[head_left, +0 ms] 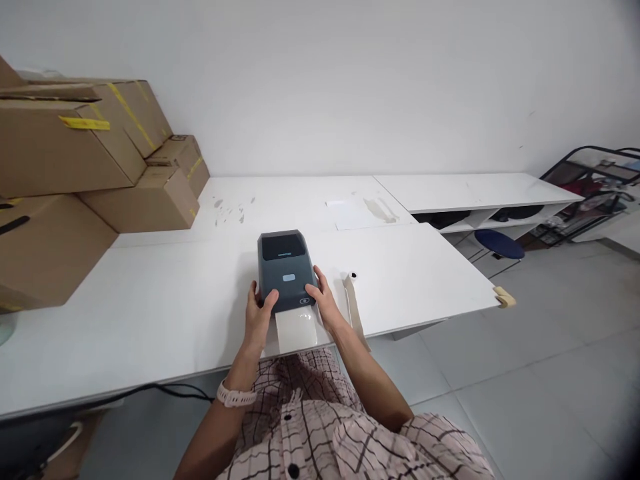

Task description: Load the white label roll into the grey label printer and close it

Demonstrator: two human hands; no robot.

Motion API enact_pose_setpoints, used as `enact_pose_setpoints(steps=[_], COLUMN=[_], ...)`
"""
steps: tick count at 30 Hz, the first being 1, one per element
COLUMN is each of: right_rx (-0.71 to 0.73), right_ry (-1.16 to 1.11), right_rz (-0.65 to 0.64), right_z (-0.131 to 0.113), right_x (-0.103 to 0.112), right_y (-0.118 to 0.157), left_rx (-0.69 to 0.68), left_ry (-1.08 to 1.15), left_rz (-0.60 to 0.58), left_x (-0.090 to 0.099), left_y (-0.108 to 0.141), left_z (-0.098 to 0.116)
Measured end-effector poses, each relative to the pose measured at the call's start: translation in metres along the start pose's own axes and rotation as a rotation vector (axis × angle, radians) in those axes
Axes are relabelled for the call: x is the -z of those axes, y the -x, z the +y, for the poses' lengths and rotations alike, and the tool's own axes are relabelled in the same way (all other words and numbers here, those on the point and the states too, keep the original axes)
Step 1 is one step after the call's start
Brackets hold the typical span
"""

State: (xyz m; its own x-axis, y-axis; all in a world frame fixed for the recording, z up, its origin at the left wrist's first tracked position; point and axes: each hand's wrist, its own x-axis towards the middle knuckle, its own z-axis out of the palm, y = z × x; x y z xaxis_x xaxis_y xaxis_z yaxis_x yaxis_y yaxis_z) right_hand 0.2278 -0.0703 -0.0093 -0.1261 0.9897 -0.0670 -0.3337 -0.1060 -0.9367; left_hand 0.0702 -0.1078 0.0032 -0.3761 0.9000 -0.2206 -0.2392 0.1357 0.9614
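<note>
A dark grey label printer (283, 270) sits on the white table, with a pale label strip (296, 331) coming out of its front toward the table edge. My left hand (259, 313) grips the printer's left front corner, thumb on top and fingers along the side. On the opposite side my right hand (325, 299) holds the right front corner in the same way, its thumb on the lid. Just right of that hand lies a small paper roll (351, 276), its loose strip (355, 313) trailing past the table's front edge.
Cardboard boxes (65, 147) with yellow tape are stacked at the left. A sheet of paper (346, 213) lies near the back of the white table (425, 273). Tape (504, 297) sticks out at the table's right corner. Beyond stand a blue stool (499, 244) and a black rack (590, 180).
</note>
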Motion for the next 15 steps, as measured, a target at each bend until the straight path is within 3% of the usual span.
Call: enact_pose_setpoints(steps=[9, 15], right_rx=[0.099, 0.085], right_ry=[0.128, 0.155], right_rz=[0.024, 0.028], right_z=[0.006, 0.009], right_x=[0.004, 0.009], right_y=[-0.002, -0.002], left_rx=[-0.088, -0.055], left_ry=[-0.041, -0.091], left_rz=[0.03, 0.119], left_x=[0.003, 0.008], left_y=[-0.009, 0.048], left_z=[-0.011, -0.037])
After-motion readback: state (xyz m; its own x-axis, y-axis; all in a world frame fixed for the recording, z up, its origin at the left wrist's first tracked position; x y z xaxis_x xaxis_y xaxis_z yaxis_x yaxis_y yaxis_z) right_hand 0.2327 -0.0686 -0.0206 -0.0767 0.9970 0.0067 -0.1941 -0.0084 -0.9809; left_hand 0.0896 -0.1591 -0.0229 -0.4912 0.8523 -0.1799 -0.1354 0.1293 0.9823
